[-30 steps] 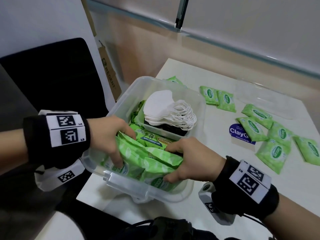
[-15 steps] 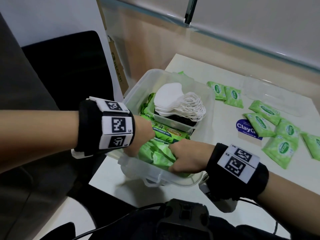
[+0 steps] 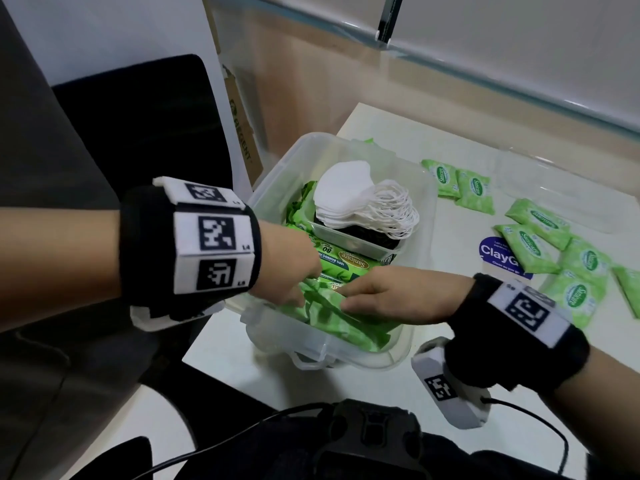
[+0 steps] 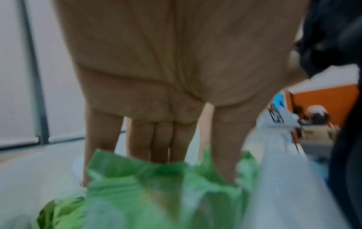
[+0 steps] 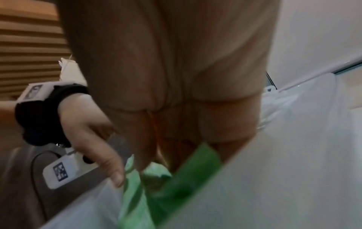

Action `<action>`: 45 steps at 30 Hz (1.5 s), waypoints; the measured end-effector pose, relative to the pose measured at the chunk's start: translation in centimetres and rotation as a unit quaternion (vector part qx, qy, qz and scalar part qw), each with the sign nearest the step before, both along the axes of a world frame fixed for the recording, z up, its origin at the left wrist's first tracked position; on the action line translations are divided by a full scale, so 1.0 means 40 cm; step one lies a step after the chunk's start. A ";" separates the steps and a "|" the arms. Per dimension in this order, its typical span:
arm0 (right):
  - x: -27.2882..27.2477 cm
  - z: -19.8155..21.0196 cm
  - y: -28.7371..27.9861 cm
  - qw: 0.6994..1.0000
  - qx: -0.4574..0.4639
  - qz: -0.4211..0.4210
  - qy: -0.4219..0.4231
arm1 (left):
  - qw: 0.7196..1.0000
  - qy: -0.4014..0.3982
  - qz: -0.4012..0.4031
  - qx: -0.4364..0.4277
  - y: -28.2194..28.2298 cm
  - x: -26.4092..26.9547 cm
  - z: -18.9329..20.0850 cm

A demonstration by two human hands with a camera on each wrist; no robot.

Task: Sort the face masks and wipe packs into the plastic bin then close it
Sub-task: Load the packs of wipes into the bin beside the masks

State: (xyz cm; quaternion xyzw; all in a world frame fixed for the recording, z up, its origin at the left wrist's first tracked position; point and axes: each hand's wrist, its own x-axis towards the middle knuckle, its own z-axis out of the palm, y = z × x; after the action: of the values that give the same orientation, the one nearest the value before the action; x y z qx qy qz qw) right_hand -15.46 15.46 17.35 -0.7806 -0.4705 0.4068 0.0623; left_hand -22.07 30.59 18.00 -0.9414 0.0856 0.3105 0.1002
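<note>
The plastic bin [image 3: 346,351] sits at the table's [image 3: 519,375] near left corner, its far half taken by a small tray of white face masks [image 3: 360,199], its near half by green wipe packs [image 3: 332,317] lying directly beneath both hands with their long edges running left to right. The left hand [image 3: 287,271] and right hand [image 3: 398,296] press straight, ungripping fingers [image 4: 162,144] into that pile, equally near. Half a second ago the right hand was balled; now it lies flat.
</note>
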 end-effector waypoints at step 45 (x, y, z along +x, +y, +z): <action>-0.050 -0.086 0.019 0.987 0.116 -0.034 -0.103 | 0.992 -0.052 0.083 -0.075 0.001 -0.031 -0.067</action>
State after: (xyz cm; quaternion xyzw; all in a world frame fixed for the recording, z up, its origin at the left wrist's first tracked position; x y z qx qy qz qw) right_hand -17.45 16.24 13.90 -0.8216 -0.4912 0.2647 0.1173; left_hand -23.30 30.61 15.32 -0.9649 0.0249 0.2612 0.0078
